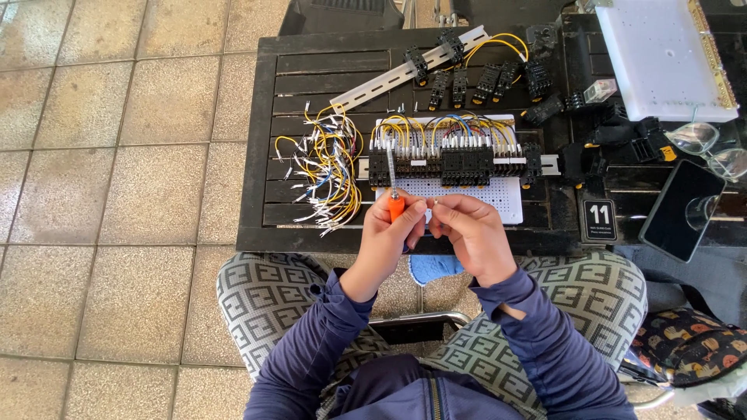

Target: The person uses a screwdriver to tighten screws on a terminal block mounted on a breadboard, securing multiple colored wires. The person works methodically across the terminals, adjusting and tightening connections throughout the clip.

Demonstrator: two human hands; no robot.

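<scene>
Black slatted table (311,66) carries a white perforated board (490,194) with wired relay sockets (459,163), a small black square sign (600,220) at its right; left hand (387,233) grips an orange-handled screwdriver (393,187), shaft pointing away, right hand (467,229) pinching something tiny beside it.

orange-handled screwdriver (394,187), yellow wires (331,167), black slatted table (311,66), white perforated board (478,194).

A white perforated board (661,54), a dark phone (683,210) and what seemed clear glasses (712,148) lay on the counter (261,155), right of loose black relay sockets (482,82).
</scene>
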